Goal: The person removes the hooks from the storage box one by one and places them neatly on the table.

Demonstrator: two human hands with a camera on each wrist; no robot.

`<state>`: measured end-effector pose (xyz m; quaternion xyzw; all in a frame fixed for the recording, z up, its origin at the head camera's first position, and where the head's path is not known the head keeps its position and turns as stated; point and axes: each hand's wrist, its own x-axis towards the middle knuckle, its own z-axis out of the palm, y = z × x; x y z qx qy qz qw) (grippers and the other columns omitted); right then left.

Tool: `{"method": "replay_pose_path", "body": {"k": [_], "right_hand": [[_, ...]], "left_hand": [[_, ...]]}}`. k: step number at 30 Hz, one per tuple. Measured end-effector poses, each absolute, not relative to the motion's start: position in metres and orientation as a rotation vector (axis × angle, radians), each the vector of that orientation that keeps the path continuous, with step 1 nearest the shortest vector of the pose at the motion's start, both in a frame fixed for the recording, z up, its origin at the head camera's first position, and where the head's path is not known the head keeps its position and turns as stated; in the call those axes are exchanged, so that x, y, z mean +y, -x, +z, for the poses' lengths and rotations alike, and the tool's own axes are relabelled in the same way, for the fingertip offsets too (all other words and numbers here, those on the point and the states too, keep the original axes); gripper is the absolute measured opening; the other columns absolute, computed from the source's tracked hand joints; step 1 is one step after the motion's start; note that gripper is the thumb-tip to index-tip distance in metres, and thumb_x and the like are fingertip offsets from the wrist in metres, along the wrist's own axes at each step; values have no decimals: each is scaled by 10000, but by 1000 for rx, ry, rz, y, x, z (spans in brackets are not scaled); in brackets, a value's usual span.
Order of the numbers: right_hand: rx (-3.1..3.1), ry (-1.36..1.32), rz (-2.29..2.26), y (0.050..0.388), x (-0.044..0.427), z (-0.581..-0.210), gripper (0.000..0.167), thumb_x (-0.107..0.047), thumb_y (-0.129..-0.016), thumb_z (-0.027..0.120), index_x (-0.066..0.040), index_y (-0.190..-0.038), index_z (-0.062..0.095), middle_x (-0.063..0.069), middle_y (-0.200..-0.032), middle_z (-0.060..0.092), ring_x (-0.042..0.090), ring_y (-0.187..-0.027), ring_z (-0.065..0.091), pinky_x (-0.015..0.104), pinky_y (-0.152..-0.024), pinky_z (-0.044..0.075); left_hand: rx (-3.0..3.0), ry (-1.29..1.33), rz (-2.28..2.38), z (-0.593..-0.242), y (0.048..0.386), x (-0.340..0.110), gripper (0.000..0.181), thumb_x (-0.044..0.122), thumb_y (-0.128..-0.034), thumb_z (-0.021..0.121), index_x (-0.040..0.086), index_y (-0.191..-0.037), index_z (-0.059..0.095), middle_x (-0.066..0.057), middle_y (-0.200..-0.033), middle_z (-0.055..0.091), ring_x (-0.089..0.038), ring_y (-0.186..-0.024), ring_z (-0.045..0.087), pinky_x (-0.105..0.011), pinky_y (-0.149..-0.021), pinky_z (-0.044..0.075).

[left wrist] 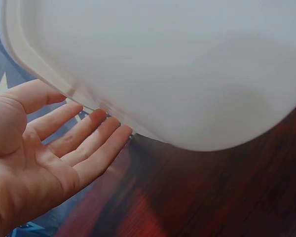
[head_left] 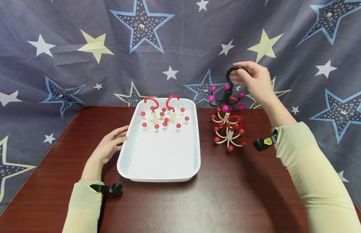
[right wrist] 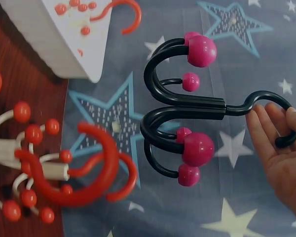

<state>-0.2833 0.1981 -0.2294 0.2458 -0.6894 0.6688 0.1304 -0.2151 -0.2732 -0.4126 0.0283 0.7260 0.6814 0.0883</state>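
Note:
My right hand (head_left: 254, 79) pinches the top hook of a black rack with pink balls (head_left: 227, 97), which hangs in the air above two cream racks with red hooks and red balls (head_left: 229, 137). In the right wrist view the black rack (right wrist: 197, 108) shows its curved arms, with the hand (right wrist: 281, 153) at its hook. My left hand (head_left: 110, 145) touches the left rim of a white tray (head_left: 163, 155) with relaxed fingers; the left wrist view shows the fingertips (left wrist: 108, 118) at the rim. Two more cream and red racks (head_left: 153, 118) stand in the tray's far end.
A dark red-brown table (head_left: 215, 194) carries the tray and the two racks to its right. Behind the table hangs a grey-blue cloth (head_left: 183, 38) with stars.

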Motion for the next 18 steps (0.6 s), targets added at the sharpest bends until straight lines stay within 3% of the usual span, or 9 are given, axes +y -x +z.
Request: {"method": "replay_pose_path", "body": {"k": [18], "right_hand": [[-2069, -358, 1787, 290, 264, -241, 195, -12, -908, 492, -24, -1056, 618, -16, -818, 657, 61, -745, 654, 162, -682, 506]], "left_hand": [[2157, -80, 2028, -411, 215, -274, 547, 157, -911, 546, 96, -1406, 321, -46, -1288, 464, -78, -1010, 574, -268, -771, 501]]}}
